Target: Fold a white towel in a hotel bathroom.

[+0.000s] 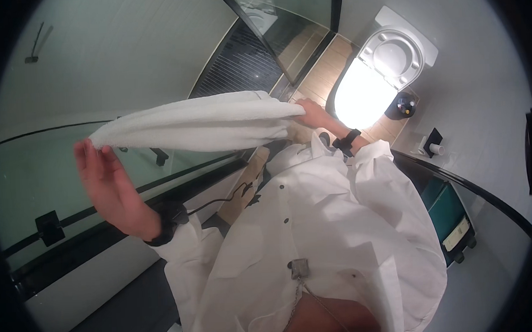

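A white terry towel (193, 124) is stretched in the air between my two hands, bunched into long folds. The fingers of my left hand (109, 186) pinch its narrow gathered end at the left. At the opposite end, my right hand (315, 112) grips a gathered edge of the cloth, with part of the towel hanging below the fist. Both wrists carry black straps, and a cable runs from the left one.
A white toilet (367, 90) with its lid raised stands beyond my right hand. Beside it is a small black bin (403, 105). Black-framed glass panels (305, 35) border a slatted shower floor (239, 60). At right, a toilet-roll holder (433, 143) is wall-mounted above a green suitcase (448, 211).
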A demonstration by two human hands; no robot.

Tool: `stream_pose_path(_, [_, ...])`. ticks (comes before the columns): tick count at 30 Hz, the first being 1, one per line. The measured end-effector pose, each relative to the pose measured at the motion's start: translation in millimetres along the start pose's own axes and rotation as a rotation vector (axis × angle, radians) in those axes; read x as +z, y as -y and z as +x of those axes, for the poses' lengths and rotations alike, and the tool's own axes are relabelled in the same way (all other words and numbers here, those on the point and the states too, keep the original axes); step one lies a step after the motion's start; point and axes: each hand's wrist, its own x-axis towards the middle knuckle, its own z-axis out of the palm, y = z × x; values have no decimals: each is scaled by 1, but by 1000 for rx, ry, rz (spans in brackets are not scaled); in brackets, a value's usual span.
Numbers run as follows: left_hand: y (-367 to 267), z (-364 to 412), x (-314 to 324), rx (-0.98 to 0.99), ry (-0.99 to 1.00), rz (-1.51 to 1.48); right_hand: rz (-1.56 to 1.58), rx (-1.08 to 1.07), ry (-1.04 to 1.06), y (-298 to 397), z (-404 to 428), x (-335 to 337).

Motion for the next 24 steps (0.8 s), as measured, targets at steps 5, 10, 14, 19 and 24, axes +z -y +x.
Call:
stream_pose_path(5, [4,9,-10,-100,-9,-122,322,305,258,-6,-7,-16])
stream_pose_path(10, [4,17,-23,-386,59,-631,746,568,509,-26,-9,-16])
stream_pose_path(14, [6,19,-22,-408,59,-703,957,634,558,-27,-8,-1])
stream_pose_path(19, [0,17,-26,-360,12,-555,1129,456,390,-14,-18,-17])
stream_pose_path(24, [35,23,-74,-161,-43,36,1094,494,483,-6,-3,-33])
